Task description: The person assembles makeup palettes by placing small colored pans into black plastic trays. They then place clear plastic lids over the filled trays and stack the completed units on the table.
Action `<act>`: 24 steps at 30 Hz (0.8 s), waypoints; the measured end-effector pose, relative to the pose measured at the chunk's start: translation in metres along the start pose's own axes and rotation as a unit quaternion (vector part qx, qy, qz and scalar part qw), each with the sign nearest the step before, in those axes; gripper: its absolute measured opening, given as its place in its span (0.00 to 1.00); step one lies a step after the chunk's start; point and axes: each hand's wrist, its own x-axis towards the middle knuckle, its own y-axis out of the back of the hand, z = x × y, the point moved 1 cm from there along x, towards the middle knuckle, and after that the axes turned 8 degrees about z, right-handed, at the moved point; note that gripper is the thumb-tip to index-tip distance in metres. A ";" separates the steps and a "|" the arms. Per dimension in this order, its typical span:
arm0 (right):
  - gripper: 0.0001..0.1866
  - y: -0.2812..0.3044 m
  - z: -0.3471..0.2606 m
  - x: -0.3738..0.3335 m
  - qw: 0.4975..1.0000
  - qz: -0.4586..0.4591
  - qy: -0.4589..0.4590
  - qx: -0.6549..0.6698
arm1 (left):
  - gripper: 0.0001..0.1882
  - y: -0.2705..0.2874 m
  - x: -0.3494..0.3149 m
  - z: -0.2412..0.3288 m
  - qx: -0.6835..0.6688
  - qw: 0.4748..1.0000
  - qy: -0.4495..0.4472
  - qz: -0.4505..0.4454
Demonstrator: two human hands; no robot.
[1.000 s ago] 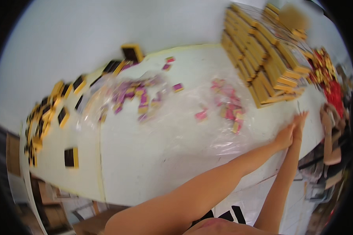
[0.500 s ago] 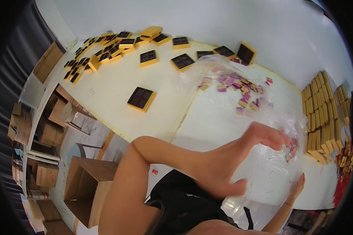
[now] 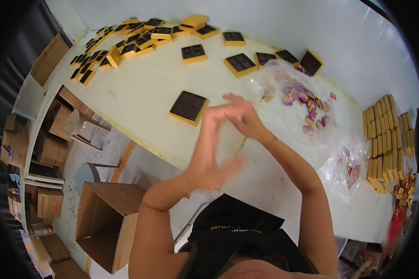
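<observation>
**Pale surface (image 3: 130,93) along a white wall (image 3: 274,28), a lone yellow box (image 3: 189,107) set apart**

The left hand (image 3: 205,160) is raised and blurred, curved like a C, with the thumb apart from the fingers and nothing visible between them. The right hand (image 3: 251,123) meets it in the view, fingers extended toward the left and thumb spread, also with nothing visible in it; whether the two hands touch cannot be told.

Just left of the fingers, the yellow box lies flat on the surface, its dark insert facing up and split by a cross into four compartments. It looks about square, so no long axis stands out. It sits askew: two of its sides slant from far right to near left, and one yellow side wall faces near.

Farther out, more boxes of the same kind (image 3: 139,39) crowd the far left at mixed angles, some flat, some overlapping. Toward the far right, one box (image 3: 311,63) stands tilted up by the wall. Near it, purple and yellow pieces (image 3: 307,102) lie among clear plastic (image 3: 335,130), with red pieces (image 3: 353,174) nearer on the right. A stack of yellow boxes (image 3: 381,139) rises at the right, beside a red and gold heap (image 3: 403,195). At the near left, an open cardboard carton (image 3: 97,223) stands beyond the surface's edge.
</observation>
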 end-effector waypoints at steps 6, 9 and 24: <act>0.35 -0.027 0.142 0.082 0.912 0.089 -0.140 -0.374 | 0.46 0.102 -0.029 -0.142 0.618 0.781 0.029 0.088; 0.29 -0.043 0.095 0.075 0.943 0.000 -0.115 -0.313 | 0.45 0.122 -0.043 -0.138 0.559 0.815 0.130 0.083; 0.30 0.089 -0.144 -0.188 0.868 0.067 -0.296 -0.395 | 0.44 0.059 -0.049 -0.119 0.295 0.915 0.100 -0.256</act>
